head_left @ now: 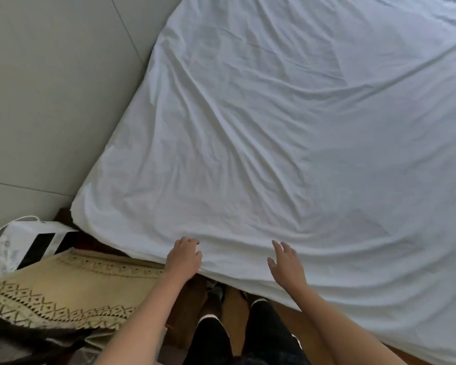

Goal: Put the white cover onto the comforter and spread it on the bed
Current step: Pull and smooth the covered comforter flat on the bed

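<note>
White cover [287,133] lies spread and wrinkled over the bed, its near edge hanging toward the person. Patterned tan cloth [71,285] sits left of that edge, beside a white bag [19,241]. Left hand [184,255], fingers curled, pinches the edge; right hand [287,264] rests flat, fingers apart.

The white cover [287,133] lies spread and creased across the bed, reaching its near edge and the corner by the grey wall [50,88]. The left hand [184,256] rests on the cover's edge with fingers curled. The right hand [286,262] lies flat beside it, fingers spread. A tan patterned fabric [63,285] sits to the left, with a white plastic bag [19,243] behind it, near the wall.
</note>
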Available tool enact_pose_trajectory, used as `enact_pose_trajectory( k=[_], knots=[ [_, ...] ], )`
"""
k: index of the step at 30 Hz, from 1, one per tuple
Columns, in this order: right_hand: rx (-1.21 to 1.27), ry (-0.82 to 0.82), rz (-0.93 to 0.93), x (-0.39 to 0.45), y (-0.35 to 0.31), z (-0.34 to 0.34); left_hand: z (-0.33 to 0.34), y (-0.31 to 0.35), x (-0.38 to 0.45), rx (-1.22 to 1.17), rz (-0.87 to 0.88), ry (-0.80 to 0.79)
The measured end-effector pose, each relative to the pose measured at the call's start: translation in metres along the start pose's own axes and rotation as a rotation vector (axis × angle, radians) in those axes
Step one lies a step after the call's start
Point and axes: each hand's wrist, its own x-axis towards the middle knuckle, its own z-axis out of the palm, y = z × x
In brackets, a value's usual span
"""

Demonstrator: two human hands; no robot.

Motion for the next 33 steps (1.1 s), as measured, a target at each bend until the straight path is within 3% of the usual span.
enact_pose_trajectory(
  k=[3, 8, 11, 13, 15, 17, 20, 25, 28, 33],
  knots=[
    [-0.154, 0.069, -0.056, 0.059, -0.007, 0.021, 0.005, -0.017, 0.055, -0.016, -0.031, 0.055],
    [-0.095, 0.366, -0.035, 0.174, -0.024, 0.044, 0.005, -0.059, 0.145, 0.127, -0.039, 0.301],
    [-0.055, 0.371, 0.056, 0.233, -0.037, 0.055, -0.002, -0.102, 0.204, 0.227, 0.050, 0.513],
    [-0.060, 0.414, 0.039, 0.262, -0.058, 0.073, -0.011, -0.143, 0.237, 0.241, -0.031, 0.584],
    [-0.093, 0.483, -0.086, 0.280, -0.097, 0.096, -0.020, -0.186, 0.257, 0.192, -0.223, 0.610],
    [-0.132, 0.508, -0.328, 0.286, -0.145, 0.120, -0.028, -0.225, 0.274, 0.103, -0.398, 0.602],
    [-0.135, 0.472, -0.637, 0.281, -0.215, 0.157, -0.043, -0.255, 0.298, -0.043, -0.509, 0.664],
    [-0.143, 0.414, -0.741, 0.271, -0.260, 0.194, -0.052, -0.253, 0.296, -0.052, -0.479, 0.859],
    [-0.175, 0.399, -0.732, 0.270, -0.260, 0.192, -0.066, -0.245, 0.287, 0.032, -0.412, 0.857],
    [-0.194, 0.376, -0.691, 0.260, -0.266, 0.187, -0.084, -0.237, 0.266, -0.056, -0.270, 0.832]
  ],
)
